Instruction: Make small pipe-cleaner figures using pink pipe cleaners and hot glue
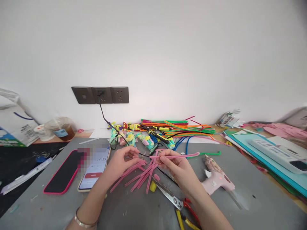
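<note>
My right hand [176, 167] pinches a pink pipe cleaner [187, 156] between thumb and fingers. It lies almost level, its bent end pointing right and its other end reaching left past my fingertips. My left hand [124, 159] hovers just to the left, fingers loosely curled with a gap to the thumb and nothing visible in them. Beneath and between both hands, several pink pipe cleaners [141, 179] lie fanned out on the grey mat [134, 210]. Scissors with red handles [171, 198] rest below my right hand, partly hidden by the forearm.
At right lies a pink glue gun [217, 179]. Two phones [63, 172] sit at left. Along the wall are bundled coloured pipe cleaners [199, 129], small fuzzy figures [130, 139] and a black-yellow tool [158, 136]. A black cord [103, 115] runs from the socket. A drink cup [62, 129] stands far left.
</note>
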### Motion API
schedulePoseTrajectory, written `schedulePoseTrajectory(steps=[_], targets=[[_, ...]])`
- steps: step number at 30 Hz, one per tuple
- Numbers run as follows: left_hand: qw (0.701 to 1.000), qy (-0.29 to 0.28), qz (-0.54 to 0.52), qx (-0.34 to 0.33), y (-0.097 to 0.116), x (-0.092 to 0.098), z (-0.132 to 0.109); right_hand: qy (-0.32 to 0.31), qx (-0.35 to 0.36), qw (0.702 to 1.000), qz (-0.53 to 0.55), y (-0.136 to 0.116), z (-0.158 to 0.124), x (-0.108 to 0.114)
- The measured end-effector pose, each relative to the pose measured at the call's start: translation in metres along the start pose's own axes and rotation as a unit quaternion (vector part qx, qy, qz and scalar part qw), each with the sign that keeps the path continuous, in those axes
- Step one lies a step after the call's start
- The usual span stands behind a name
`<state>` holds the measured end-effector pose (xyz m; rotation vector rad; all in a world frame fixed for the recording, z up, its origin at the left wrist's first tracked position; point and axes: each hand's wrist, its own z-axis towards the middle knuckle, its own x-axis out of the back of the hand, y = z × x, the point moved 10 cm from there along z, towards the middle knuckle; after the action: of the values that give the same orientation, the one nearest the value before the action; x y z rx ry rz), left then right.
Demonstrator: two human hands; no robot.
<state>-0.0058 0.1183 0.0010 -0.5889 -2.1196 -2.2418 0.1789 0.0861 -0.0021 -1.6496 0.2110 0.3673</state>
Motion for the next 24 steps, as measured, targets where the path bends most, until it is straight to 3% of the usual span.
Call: schedulePoseTrajectory(steps=[5, 9, 12, 19, 24], targets=[[0.993, -0.025, -0.109, -0.040, 0.020, -0.022, -0.008, 0.004, 0.057, 0.998, -0.038, -0.005, -0.003, -0.007], [0.990, -0.011, -0.136, -0.049, 0.022, -0.026, -0.010, 0.027, 0.146, 0.986, -0.075, -0.017, -0.008, -0.012], [0.988, 0.003, -0.144, -0.052, 0.020, -0.026, -0.012, 0.030, 0.171, 0.980, -0.102, -0.018, -0.012, -0.017], [0.979, 0.000, -0.195, -0.062, 0.021, -0.027, -0.013, 0.007, 0.135, 0.988, -0.076, -0.011, -0.013, -0.024], [0.943, -0.004, -0.331, -0.046, 0.019, -0.034, -0.014, 0.001, 0.105, 0.994, -0.032, -0.006, -0.014, -0.026]])
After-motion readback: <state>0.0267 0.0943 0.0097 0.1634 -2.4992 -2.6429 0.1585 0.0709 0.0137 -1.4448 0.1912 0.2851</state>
